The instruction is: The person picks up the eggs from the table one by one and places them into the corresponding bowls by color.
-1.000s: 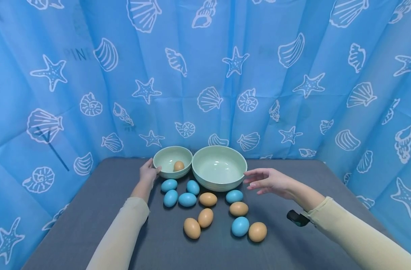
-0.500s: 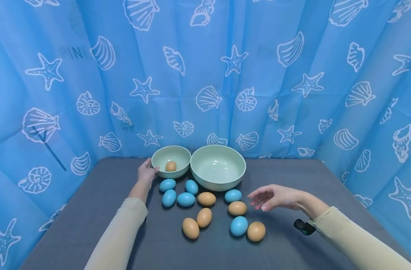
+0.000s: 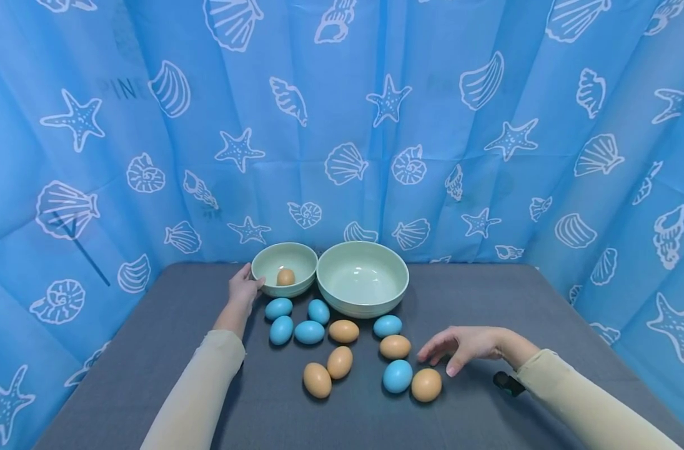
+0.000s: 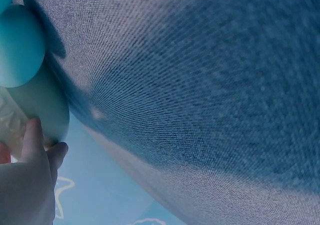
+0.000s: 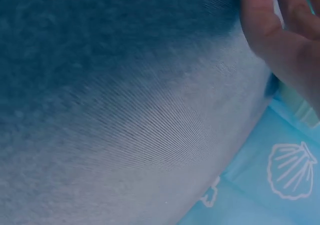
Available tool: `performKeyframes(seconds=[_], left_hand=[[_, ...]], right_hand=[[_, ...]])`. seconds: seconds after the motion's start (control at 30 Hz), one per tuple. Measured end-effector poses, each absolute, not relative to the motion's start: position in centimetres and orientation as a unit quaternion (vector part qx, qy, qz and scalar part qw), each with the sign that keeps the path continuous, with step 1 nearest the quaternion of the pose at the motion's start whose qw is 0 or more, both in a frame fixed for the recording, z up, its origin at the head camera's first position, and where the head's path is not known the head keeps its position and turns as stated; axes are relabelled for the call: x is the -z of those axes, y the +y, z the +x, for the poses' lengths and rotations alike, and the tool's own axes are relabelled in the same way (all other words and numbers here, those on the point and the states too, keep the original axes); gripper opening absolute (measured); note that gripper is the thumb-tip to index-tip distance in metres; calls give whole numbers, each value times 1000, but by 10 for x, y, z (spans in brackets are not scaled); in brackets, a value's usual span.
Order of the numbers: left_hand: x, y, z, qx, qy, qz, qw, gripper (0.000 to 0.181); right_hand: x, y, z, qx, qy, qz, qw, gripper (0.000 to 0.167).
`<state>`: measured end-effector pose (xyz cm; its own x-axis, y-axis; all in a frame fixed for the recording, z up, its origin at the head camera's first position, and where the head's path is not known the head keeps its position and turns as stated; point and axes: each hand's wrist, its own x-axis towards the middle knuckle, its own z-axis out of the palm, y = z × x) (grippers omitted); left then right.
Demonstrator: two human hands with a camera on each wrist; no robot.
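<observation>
In the head view, my left hand (image 3: 243,292) holds the left side of the smaller pale green bowl (image 3: 299,291), thumb near the front rim. The left wrist view shows its fingers against the bowl's wall (image 4: 47,102). Inside that bowl lies one brown egg (image 3: 286,277). My right hand (image 3: 470,347) hovers with loosely bent fingers, nothing in it, just behind and right of a brown egg (image 3: 426,385). Beside that egg are a blue egg (image 3: 398,376) and another brown egg (image 3: 395,347). The right wrist view catches only part of the hand (image 5: 290,40).
A larger pale green bowl (image 3: 363,309) stands right of the small one, with no eggs visible in it. Several blue eggs (image 3: 310,332) and brown eggs (image 3: 317,380) lie on the grey cloth (image 3: 471,294). A blue shell-print curtain (image 3: 342,125) hangs behind.
My right hand has come from beside the large bowl toward the front, down near the brown egg. The left hand stays at the small bowl, where the egg has shifted slightly.
</observation>
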<state>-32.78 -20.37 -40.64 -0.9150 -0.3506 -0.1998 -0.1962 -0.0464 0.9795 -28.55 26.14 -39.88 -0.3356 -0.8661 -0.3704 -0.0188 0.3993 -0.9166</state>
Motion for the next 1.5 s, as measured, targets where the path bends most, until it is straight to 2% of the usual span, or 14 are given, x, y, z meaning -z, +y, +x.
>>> performKeyframes(seconds=[0.2,0.37,0.93,1.33,1.5], left_hand=[[407,-202,-329,695,-690,195,57,64],[408,-202,-328,697,-688,194,54,63],[407,-203,-327,702,-683,195,55,64],[408,-203,-325,700,-684,198,52,63],[407,-201,-325,699,-686,197,50,63]], right_hand=[[406,260,-283,416,691,-326,493,56],[409,258,-281,404,699,-337,485,56],[406,246,-266,409,731,-351,420,49],[404,244,-263,438,728,-314,424,38],[405,249,-267,439,736,-294,424,39]])
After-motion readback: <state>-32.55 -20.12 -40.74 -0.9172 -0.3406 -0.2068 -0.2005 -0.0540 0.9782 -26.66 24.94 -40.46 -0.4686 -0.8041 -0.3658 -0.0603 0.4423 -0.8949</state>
